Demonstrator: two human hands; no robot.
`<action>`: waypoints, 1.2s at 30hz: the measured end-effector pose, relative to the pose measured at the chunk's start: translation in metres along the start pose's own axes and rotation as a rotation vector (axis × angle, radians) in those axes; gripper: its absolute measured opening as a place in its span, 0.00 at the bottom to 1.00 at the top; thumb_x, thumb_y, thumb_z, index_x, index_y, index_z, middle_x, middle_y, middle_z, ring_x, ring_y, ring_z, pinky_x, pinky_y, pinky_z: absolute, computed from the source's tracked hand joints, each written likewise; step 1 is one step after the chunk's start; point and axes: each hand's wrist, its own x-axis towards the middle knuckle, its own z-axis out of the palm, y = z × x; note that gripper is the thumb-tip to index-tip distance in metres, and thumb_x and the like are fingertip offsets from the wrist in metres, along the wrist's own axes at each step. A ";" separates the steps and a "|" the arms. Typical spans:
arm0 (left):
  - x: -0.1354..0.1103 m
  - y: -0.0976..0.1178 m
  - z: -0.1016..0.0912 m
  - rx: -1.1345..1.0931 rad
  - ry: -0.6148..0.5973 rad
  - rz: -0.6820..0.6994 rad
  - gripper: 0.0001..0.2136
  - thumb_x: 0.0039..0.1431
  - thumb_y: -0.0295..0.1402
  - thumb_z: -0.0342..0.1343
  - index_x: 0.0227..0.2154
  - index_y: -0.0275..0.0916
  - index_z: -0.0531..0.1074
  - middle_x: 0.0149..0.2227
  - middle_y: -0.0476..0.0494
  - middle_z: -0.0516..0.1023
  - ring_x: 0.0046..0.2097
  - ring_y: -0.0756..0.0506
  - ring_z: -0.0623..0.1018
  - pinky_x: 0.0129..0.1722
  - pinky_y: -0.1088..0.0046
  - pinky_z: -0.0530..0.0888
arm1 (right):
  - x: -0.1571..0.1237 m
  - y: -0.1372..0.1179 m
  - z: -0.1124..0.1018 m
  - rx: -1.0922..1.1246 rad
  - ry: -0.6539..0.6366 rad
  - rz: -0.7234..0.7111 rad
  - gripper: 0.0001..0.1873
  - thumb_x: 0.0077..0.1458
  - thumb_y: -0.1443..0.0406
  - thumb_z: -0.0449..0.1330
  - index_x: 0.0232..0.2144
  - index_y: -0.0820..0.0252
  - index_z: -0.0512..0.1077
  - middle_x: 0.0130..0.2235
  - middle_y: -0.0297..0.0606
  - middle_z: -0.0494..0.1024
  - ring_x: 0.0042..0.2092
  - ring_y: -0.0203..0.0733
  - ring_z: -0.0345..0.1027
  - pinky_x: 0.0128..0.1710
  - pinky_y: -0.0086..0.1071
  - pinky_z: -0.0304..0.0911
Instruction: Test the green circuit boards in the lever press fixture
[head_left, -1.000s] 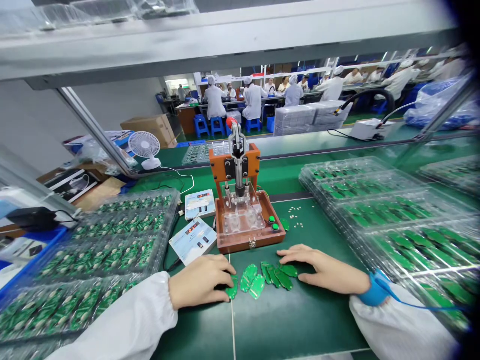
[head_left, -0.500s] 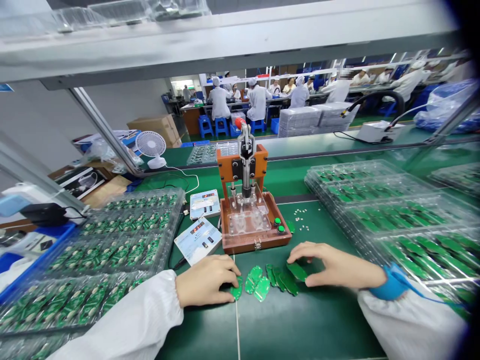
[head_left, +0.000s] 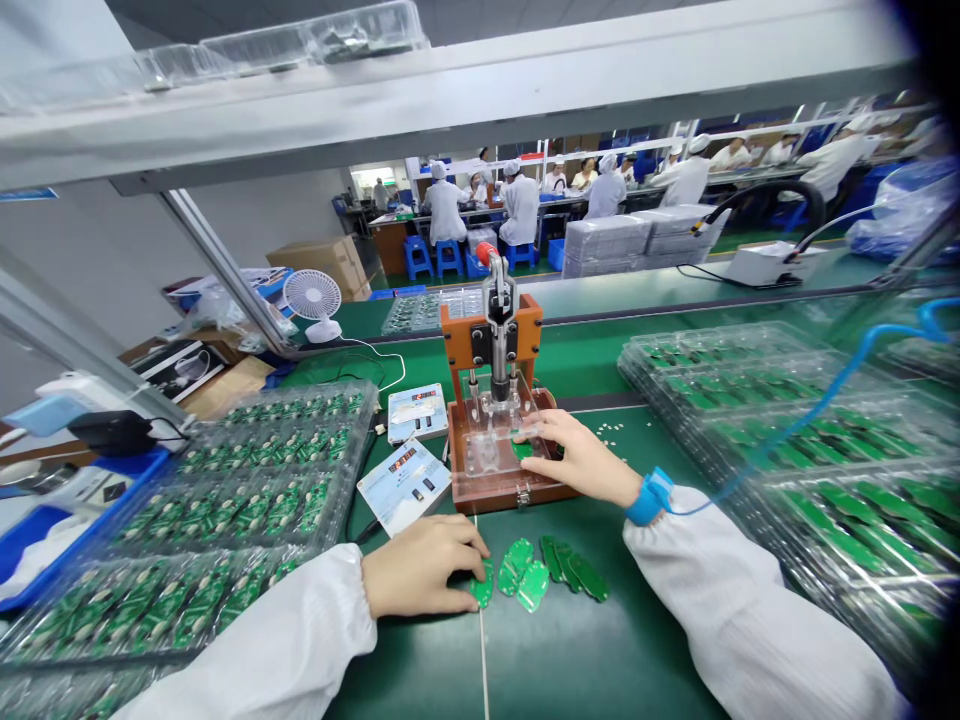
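My right hand [head_left: 571, 455] reaches into the test fixture [head_left: 517, 492], an orange and brown press with a red-tipped toggle clamp [head_left: 499, 300]. Its fingers grip a green circuit board [head_left: 520, 447] over the clear plate of the fixture. On the mat, my left hand [head_left: 431, 568] has its fingertips closed on another green board [head_left: 484, 583]. Beside that lie a small group of green boards [head_left: 532, 585] and an overlapping row of boards [head_left: 576, 570].
Clear trays of boards stand on the left [head_left: 255, 510] and right [head_left: 840, 430]. Two meter boxes [head_left: 405, 485] lie left of the fixture. Behind are a white fan [head_left: 313, 297] and a cabled white box [head_left: 772, 263]. An overhead shelf [head_left: 480, 95] crosses above; people work beyond.
My right hand has carried a board from the row on the mat forward and left into the fixture. My left hand stays at its board. The view has shifted slightly.
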 end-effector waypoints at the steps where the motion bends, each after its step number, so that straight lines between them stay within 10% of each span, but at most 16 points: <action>1: 0.000 0.000 0.000 -0.004 0.001 -0.003 0.10 0.54 0.37 0.71 0.37 0.40 0.81 0.48 0.42 0.81 0.48 0.39 0.80 0.51 0.61 0.75 | -0.001 0.000 0.000 -0.011 0.005 -0.007 0.12 0.59 0.59 0.67 0.46 0.53 0.78 0.52 0.44 0.77 0.59 0.53 0.68 0.61 0.52 0.63; 8: 0.000 0.004 -0.007 -0.056 0.069 0.065 0.11 0.51 0.32 0.71 0.38 0.41 0.80 0.46 0.43 0.81 0.49 0.39 0.79 0.51 0.62 0.75 | -0.015 0.003 0.008 -0.058 0.042 -0.018 0.13 0.65 0.57 0.61 0.49 0.52 0.77 0.59 0.44 0.73 0.63 0.54 0.63 0.64 0.56 0.58; 18: 0.033 -0.008 -0.067 0.098 0.534 -0.051 0.07 0.59 0.35 0.65 0.40 0.42 0.80 0.48 0.41 0.81 0.57 0.37 0.74 0.59 0.54 0.71 | -0.021 0.004 0.017 -0.084 0.100 -0.011 0.14 0.67 0.56 0.58 0.49 0.53 0.78 0.62 0.45 0.71 0.69 0.59 0.54 0.66 0.63 0.53; 36: 0.048 -0.021 -0.057 0.099 0.499 -0.095 0.10 0.65 0.39 0.59 0.44 0.42 0.80 0.52 0.41 0.80 0.59 0.38 0.73 0.63 0.51 0.68 | -0.023 0.004 0.018 -0.097 0.113 -0.021 0.14 0.68 0.57 0.57 0.49 0.52 0.78 0.62 0.41 0.71 0.69 0.58 0.53 0.67 0.61 0.54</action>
